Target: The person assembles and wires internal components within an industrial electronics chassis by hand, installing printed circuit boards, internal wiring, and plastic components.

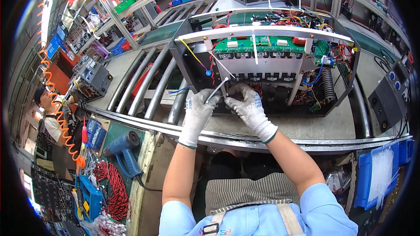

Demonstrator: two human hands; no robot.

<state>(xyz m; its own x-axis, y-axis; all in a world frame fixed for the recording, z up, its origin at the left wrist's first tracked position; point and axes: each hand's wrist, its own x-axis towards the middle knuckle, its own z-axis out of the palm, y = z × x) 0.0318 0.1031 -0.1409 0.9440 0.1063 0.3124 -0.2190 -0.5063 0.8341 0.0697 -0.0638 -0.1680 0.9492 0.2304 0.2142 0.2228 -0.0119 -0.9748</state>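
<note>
Your left glove [199, 108] and right glove [249, 108] are white with green hems, your shirt [251, 222] light blue, your apron [249, 192] striped dark and pale. You have a green circuit board [271, 49], a white cable tie [217, 90], a blue heat gun [126, 152] and red-and-black wires [115, 189].

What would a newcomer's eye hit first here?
Probably the open chassis at centre, its green circuit board exposed. Close together at its front are the gloved left hand and right hand, a white strip rising from the left. An orange coiled hose hangs at far left, near a blue heat gun.
</note>
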